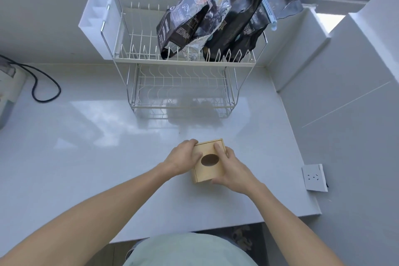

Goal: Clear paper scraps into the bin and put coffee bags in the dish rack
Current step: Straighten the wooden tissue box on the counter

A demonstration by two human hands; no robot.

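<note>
Coffee bags (207, 17) seen stood in dish rack (183, 60) upper tier; that part judged done. No paper scraps seen on counter (86, 147). Wooden bin (209, 161) gripped by left hand (183, 158) and right hand (232, 168); task judged nearly finished.

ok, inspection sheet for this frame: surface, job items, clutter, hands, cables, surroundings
Surface: glossy white counter, no paper scraps seen.
Job's things: coffee bags upright in the dish rack top tier; wooden bin on the counter.
Clutter: nothing seen.
Hands: left hand and right hand grip the bin's sides.
Cables: black cable looped at far left.
Surroundings: window behind rack; wall socket at right.
</note>
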